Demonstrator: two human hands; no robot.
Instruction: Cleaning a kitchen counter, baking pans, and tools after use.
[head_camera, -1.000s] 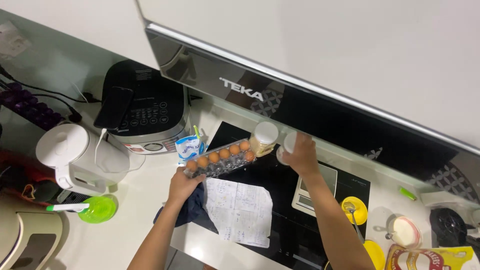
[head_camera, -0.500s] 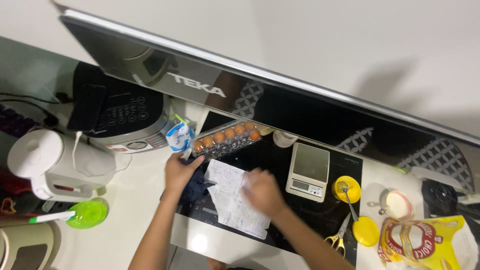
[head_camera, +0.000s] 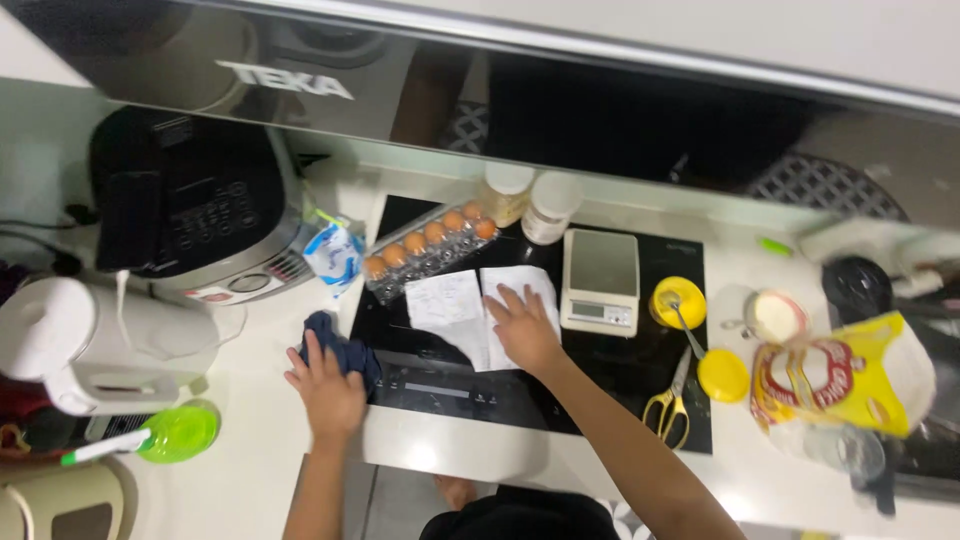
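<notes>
My left hand (head_camera: 327, 390) lies flat on a dark blue cloth (head_camera: 342, 350) at the left edge of the black cooktop (head_camera: 560, 390). My right hand (head_camera: 524, 328) presses with spread fingers on a white sheet of paper (head_camera: 452, 308) lying on the cooktop. Just behind the paper sits a clear carton of brown eggs (head_camera: 428, 245). Two lidded jars (head_camera: 530, 202) stand at the back edge, beside a small white kitchen scale (head_camera: 600, 280).
A black multicooker (head_camera: 190, 210) and a white kettle (head_camera: 90, 345) stand at the left, with a green-headed utensil (head_camera: 170, 435). To the right are a yellow lid and cup (head_camera: 700, 335), scissors (head_camera: 668, 400), a small tub (head_camera: 775, 315) and a yellow bag (head_camera: 860, 375). A range hood (head_camera: 480, 90) overhangs.
My right hand came down from the jars at the back onto the paper. My left hand moved from the egg carton down to the blue cloth. The view shifted right.
</notes>
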